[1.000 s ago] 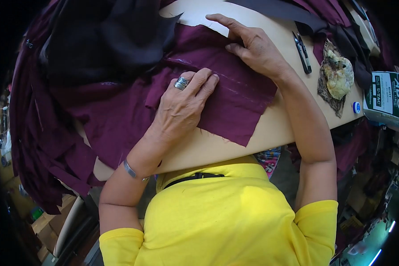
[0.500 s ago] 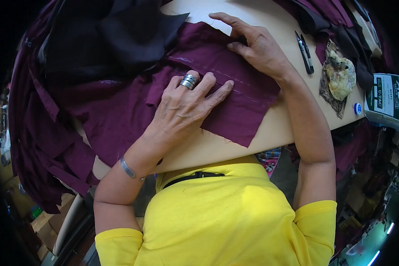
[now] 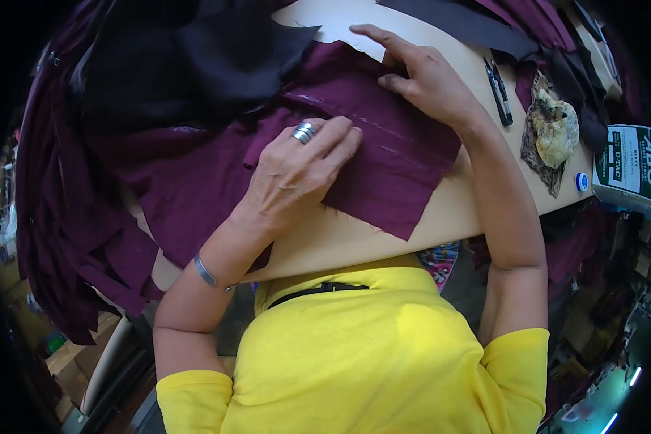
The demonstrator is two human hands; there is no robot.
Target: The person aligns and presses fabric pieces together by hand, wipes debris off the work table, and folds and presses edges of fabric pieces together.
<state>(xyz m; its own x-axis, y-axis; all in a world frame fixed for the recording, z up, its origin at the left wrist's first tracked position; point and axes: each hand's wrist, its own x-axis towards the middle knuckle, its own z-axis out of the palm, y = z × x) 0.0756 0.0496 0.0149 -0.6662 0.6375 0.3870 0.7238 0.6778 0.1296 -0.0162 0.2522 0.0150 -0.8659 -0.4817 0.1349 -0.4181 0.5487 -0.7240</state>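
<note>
Maroon cloth (image 3: 394, 170) with pale chalk-like lines lies spread over the cream table (image 3: 325, 242). My left hand (image 3: 300, 163), with rings on one finger, rests on the cloth with its fingers drawn together and curled down; the fingertips press or pinch the fabric, and which of the two is hidden. My right hand (image 3: 430, 79) is at the cloth's upper right edge, fingers apart, index finger stretched out to the left, thumb near the fabric. Black cloth (image 3: 181, 65) covers the upper left of the maroon cloth.
Black-handled thread snips (image 3: 498, 90) lie right of my right hand. Beyond are a pale lumpy object on a dark mesh-like piece (image 3: 553, 134), a small blue-and-white round item (image 3: 582, 181) and an ABC box (image 3: 626, 166). More maroon cloth (image 3: 72, 239) hangs at the left edge.
My left hand's spread fingers have drawn together over the cloth. The right hand has shifted slightly right and down. The cloths and the things at the right have moved slightly in view.
</note>
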